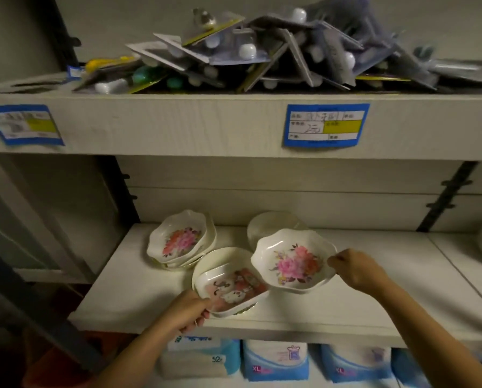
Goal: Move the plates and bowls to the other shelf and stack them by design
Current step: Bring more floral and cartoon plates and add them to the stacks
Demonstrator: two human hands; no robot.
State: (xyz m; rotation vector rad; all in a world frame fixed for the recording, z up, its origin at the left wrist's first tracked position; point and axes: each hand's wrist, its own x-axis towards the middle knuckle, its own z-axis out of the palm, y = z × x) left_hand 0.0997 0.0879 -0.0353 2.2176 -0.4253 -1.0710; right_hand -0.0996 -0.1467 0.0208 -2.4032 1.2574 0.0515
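Both hands are in on the middle shelf here. The left hand is down at the front edge, fingers curled round the near corner of a rectangular cartoon dish, thumb on the rim. That dish sits tilted on top of a round cream plate, just back from the front edge and left of the shelf's middle.

Over to the right hand: thumb and fingertips pinch the right rim of a scalloped floral bowl. The bowl is tipped toward the camera, pink flowers showing inside, and its left rim overlaps the far corner of the cartoon dish. Whether its base touches the shelf board, I cannot tell.

At the back left corner of the shelf there's a stack of matching floral bowls, nested and leaning a little. Against the back edge, directly behind the held bowl, stands a pile of pale plain plates, partly hidden by it.

Up above, the top shelf carries a jumbled heap of blister packs, and its front face has a blue price label near the middle and another label at the left end. Below the front edge, blue-and-white soft packs stand in a row
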